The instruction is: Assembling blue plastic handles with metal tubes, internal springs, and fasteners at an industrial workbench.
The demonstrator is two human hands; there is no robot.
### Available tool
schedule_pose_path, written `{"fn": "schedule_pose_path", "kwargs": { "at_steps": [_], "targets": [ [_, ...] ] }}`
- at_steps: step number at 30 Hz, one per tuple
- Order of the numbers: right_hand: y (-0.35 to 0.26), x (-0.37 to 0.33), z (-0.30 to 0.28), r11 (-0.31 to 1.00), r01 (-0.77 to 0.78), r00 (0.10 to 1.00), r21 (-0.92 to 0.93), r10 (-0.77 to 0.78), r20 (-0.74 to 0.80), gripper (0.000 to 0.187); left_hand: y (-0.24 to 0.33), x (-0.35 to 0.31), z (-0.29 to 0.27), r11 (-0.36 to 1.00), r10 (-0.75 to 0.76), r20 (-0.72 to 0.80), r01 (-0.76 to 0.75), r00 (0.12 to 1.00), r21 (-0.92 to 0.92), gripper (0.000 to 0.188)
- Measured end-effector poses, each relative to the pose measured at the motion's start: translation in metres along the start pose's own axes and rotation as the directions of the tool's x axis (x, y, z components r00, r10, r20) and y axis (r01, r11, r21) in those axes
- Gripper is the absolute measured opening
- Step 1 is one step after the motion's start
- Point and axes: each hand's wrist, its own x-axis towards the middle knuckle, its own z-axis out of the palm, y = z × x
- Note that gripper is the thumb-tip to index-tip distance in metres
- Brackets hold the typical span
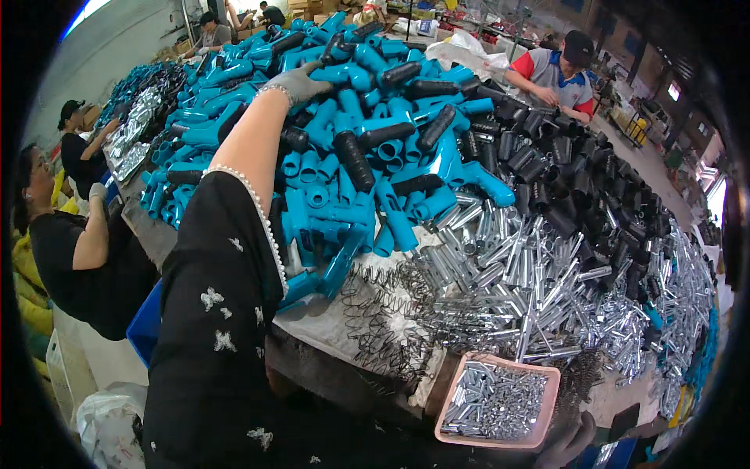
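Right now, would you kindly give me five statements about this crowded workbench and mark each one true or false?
1. The gloved left hand is at the teal pieces. True.
2. Dark wire springs lie left of the pink tray. True.
3. The pink tray holds black sleeves. False: it holds small silvery metal parts.
4. The right hand is high on the teal pile. False: it is low, by the pink tray's right side.
5. The person at upper right is bareheaded. False: they wear a dark cap.

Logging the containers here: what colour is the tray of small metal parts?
The tray is pale pink; it shows best in the head view.
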Motion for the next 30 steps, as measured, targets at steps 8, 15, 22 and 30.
{"fn": "schedule_pose_path", "kwargs": {
  "at_steps": [8,15,22,30],
  "targets": [
    [0.032,-0.016,0.008,0.972,-0.205,0.976,0.115,0.194,0.098,0.026,0.030,-0.045,0.051,0.999,0.051,0.174,-0.053,0.983,0.010,0.100],
    [0.036,-0.018,0.007,0.982,-0.106,0.994,0.159,0.103,0.027,0.026,0.049,-0.108,0.059,0.960,0.188,0.206,-0.136,0.960,-0.243,0.091],
    [0.031,-0.012,0.007,0.990,-0.063,0.998,0.122,0.061,0.018,0.020,0.062,-0.155,0.044,0.941,0.253,0.202,-0.192,0.946,-0.278,0.081],
    [0.028,-0.009,0.011,0.998,-0.031,0.999,0.063,0.032,-0.011,0.020,0.123,-0.155,-0.005,0.934,-0.004,0.258,-0.089,0.966,0.347,0.058]
  ]
}}
